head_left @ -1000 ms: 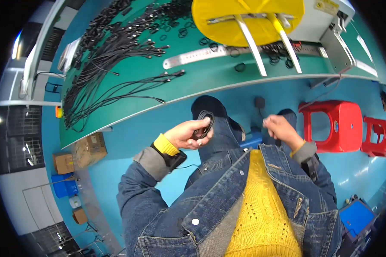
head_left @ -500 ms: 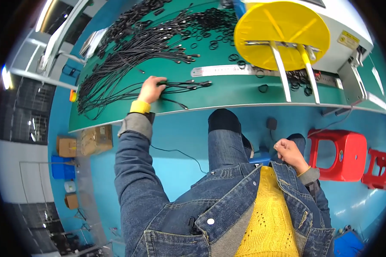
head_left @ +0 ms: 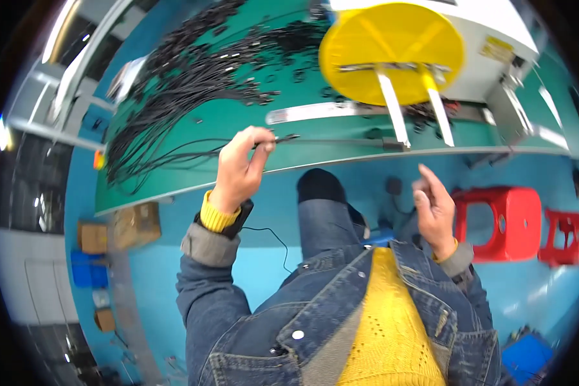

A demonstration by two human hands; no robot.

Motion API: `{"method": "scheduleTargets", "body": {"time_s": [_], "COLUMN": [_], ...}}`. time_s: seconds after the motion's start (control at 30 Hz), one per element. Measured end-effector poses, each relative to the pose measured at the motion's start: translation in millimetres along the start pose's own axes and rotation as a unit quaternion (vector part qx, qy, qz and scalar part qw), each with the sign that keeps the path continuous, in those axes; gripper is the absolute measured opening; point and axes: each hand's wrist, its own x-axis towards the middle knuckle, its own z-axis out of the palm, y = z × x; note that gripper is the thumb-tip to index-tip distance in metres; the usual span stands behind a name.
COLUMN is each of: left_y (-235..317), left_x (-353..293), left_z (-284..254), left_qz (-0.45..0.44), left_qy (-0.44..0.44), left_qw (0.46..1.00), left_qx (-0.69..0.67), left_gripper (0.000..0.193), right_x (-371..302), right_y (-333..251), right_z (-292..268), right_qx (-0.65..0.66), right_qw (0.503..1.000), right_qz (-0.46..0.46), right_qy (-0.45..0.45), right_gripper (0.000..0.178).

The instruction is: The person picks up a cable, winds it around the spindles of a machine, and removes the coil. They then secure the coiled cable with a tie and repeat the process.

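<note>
My left hand (head_left: 241, 167) is above the front edge of the green table, its thumb and fingers closed on a few thin black cables (head_left: 190, 154). The cables trail away to the left along the tabletop, and short connector ends stick out past my fingertips. Farther right, a thin dark strand runs along the table edge to a small dark block (head_left: 393, 143), blurred. Off the table, over my lap, my right hand (head_left: 436, 219) has its index finger and thumb stretched apart with nothing between them.
A large bundle of black cables (head_left: 174, 103) covers the table's left. Behind my left hand lies a metal ruler (head_left: 309, 113). A yellow disc on metal legs (head_left: 392, 48) stands before a white machine (head_left: 495, 29). Red stools (head_left: 514, 225) are at right, cardboard boxes (head_left: 136, 225) at left.
My left hand has lifted from the table and moved slightly right and nearer with the cables. My right hand has gone from curled to spread and risen slightly. The view has shifted a little.
</note>
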Motion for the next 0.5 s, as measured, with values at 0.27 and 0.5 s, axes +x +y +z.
{"method": "scheduleTargets", "body": {"time_s": [0.27,0.5], "left_y": [48,87], "left_x": [9,17], "left_z": [42,60], "left_qz": [0.047,0.026], "left_qy": [-0.095,-0.107], "left_qw": [0.994,0.990], "left_qx": [-0.034,-0.092], "left_gripper": [0.008,0.017], "right_x": [13,15], "right_y": [-49,-49], "right_z": [-20,-36], "right_qx": [-0.197,-0.300], "right_qw": [0.949,0.911], "right_qz": [-0.245,-0.279], "right_qy": [0.035,0.045], "right_gripper": [0.044,0.033]}}
